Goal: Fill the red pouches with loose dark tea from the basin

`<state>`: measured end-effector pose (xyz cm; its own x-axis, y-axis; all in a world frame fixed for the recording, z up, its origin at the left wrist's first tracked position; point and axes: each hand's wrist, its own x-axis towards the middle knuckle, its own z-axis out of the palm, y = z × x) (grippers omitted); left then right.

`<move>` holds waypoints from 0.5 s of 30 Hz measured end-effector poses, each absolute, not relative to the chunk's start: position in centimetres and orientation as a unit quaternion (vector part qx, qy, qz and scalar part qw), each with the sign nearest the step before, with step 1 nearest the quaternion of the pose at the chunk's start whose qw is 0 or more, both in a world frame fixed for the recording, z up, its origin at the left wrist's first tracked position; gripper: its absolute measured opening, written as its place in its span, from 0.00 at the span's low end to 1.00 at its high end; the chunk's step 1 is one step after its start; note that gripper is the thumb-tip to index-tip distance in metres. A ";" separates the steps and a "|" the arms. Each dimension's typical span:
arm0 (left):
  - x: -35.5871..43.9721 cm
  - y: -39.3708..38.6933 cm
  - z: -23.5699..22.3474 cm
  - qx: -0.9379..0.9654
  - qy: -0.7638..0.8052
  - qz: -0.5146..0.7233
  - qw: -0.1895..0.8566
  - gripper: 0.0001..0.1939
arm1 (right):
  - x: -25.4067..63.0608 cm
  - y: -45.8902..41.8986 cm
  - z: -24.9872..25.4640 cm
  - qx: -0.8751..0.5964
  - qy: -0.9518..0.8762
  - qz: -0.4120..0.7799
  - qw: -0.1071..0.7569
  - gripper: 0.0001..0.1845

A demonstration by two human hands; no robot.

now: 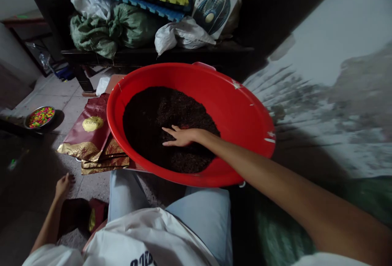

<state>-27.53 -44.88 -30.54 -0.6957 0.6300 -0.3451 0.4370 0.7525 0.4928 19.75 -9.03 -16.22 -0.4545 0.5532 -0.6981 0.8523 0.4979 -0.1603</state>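
Head view. A round red plastic basin (237,94) stood directly in front of the person's light-blue knees (208,221). A dark, crumbly, granular material (156,112) lay in a broad layer across the basin floor. The right grip (180,136) rested palm down on this material near the basin's centre, with the fingers spread and not pinching anything. The left grip (63,186) was outside the basin, low beside the person's left knee, with the fingers loosely spread over the grey tile floor (92,186); it held nothing visible. Maroon-and-gold foil packets (87,133) lay stacked on the tiles against the basin's left rim. Farther left stood a steel bowl of multicoloured pieces (39,117). Behind the basin, a dark shelf (122,57) carried a green sack (113,29) and a white plastic bag (180,35).
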 end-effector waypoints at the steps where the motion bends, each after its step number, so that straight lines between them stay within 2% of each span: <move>1: -28.4 -43.4 -29.1 0.243 0.886 0.299 0.258 0.30 | 19.6 -9.2 -16.1 0.434 0.813 -0.251 0.298 0.61; 3: -30.2 -40.4 -25.7 0.148 0.821 0.472 0.285 0.28 | 19.3 -9.4 -15.9 0.436 0.812 -0.243 0.302 0.59; 5: -31.5 -37.8 -22.1 0.103 0.784 0.536 0.296 0.28 | 19.2 -9.5 -15.6 0.435 0.814 -0.240 0.301 0.58; 7: -31.9 -35.8 -18.9 0.139 0.779 0.519 0.322 0.29 | 19.1 -9.4 -15.4 0.430 0.817 -0.245 0.297 0.56; 10: -30.9 -34.1 -15.6 0.209 0.797 0.478 0.304 0.29 | 19.2 -9.1 -15.3 0.424 0.822 -0.250 0.286 0.56; 15: -29.3 -32.9 -11.2 0.320 0.813 0.462 0.154 0.29 | 18.9 -9.1 -15.2 0.415 0.830 -0.247 0.280 0.55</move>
